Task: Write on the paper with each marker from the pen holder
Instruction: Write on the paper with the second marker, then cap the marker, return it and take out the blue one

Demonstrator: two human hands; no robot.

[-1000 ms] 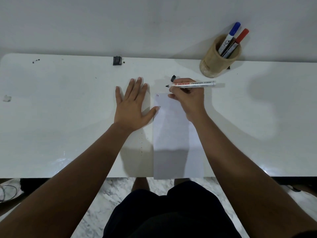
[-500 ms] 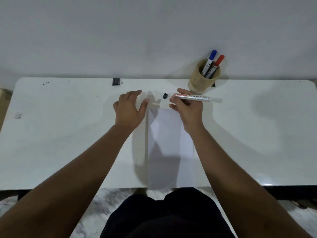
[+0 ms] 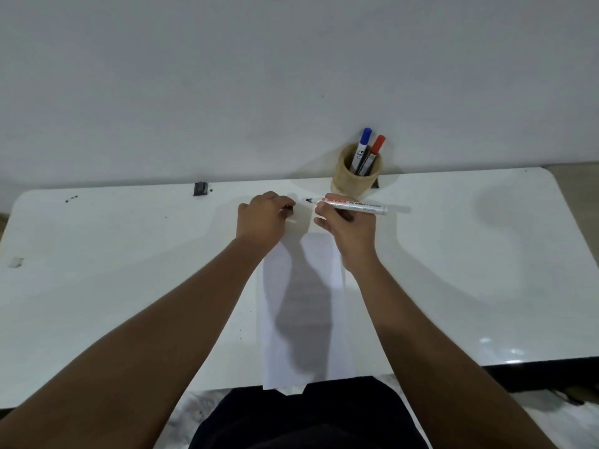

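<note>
A long white paper (image 3: 304,306) lies on the white table (image 3: 453,270), running from my hands to the near edge. My right hand (image 3: 348,231) holds a white permanent marker (image 3: 353,205) level above the paper's far end, its bare black tip pointing left. My left hand (image 3: 264,218) is closed on the marker's small black cap (image 3: 288,208), just left of the tip. A tan wooden pen holder (image 3: 355,179) stands at the table's back edge behind my right hand, holding a blue-capped marker (image 3: 363,147) and a red-capped marker (image 3: 376,150).
A small black clip-like object (image 3: 200,188) sits at the back edge of the table, with dark specks (image 3: 70,198) further left. A scrap of tape (image 3: 15,262) lies near the left edge. A white wall rises directly behind the table.
My left hand lifted off the table, moved to the black cap lying by the marker tip and closed on it. The view tilted upward. My right hand kept the marker level.
</note>
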